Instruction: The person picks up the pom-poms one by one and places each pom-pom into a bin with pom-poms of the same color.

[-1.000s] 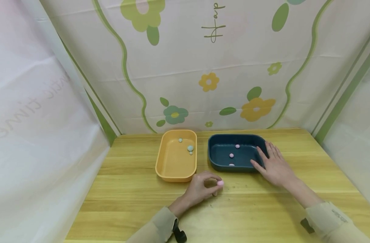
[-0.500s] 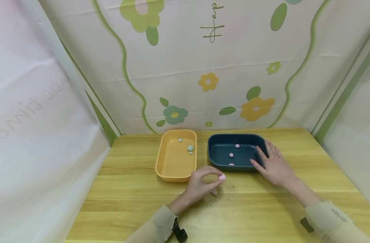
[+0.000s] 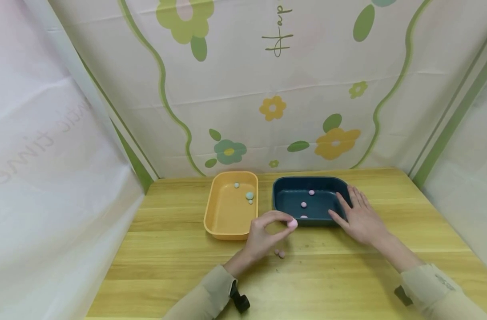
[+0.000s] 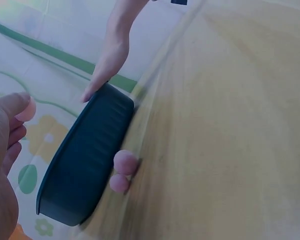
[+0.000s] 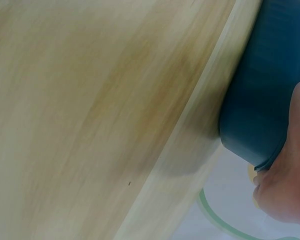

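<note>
Between thumb and forefinger, my left hand (image 3: 261, 235) pinches a pink ball (image 3: 292, 223) at the near edge of the dark blue tray (image 3: 323, 210). Several pink balls lie inside that tray; the front wall partly hides one. My right hand (image 3: 365, 223) rests on the tray's right end with its fingers spread and straight. Two more pink balls (image 3: 279, 253) lie together on the table under my left hand. The left wrist view shows these loose pink balls (image 4: 125, 162) in front of the tray's side (image 4: 87, 155).
Left of the blue tray stands a yellow tray (image 3: 227, 215) with mint-green balls (image 3: 249, 195) in it. A printed cloth (image 3: 227, 89) hangs behind the wooden table (image 3: 167, 249), and a white sheet (image 3: 59, 178) hangs on the left.
My left hand has risen and moved forward with the pink ball, up to the blue tray's near edge. The two loose balls now show from beneath it. My right hand has stayed put.
</note>
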`<state>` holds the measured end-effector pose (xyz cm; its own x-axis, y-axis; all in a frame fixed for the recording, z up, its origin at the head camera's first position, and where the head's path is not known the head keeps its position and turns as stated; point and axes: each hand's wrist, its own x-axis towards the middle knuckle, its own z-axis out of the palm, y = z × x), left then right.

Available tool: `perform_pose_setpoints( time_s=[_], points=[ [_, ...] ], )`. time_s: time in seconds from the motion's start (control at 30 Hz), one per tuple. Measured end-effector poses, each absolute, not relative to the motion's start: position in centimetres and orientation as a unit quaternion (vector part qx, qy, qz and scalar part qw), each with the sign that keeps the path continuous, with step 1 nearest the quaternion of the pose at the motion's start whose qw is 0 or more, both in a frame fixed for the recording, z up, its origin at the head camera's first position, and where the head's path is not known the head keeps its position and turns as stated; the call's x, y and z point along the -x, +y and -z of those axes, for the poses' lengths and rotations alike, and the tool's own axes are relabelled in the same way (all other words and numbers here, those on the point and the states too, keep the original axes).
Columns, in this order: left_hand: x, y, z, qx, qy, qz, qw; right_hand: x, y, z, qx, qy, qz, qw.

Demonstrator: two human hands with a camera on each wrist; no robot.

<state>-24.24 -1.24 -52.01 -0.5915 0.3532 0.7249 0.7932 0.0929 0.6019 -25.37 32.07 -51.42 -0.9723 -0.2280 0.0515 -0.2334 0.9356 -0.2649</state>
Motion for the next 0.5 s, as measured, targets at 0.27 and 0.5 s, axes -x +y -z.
perform_pose_setpoints(
  time_s=[0.27,0.5],
  points=[
    [25.6,-0.4,51.5,0.389,-0.716,0.537,0.219,25.4,32.1,51.6,-0.115,-0.984,-0.133,0.009],
    [26.4,0.3,51.1,0.381,-0.728,0.528,0.215,25.4,32.0,51.5,-0.112,-0.985,-0.133,0.008]
  ],
)
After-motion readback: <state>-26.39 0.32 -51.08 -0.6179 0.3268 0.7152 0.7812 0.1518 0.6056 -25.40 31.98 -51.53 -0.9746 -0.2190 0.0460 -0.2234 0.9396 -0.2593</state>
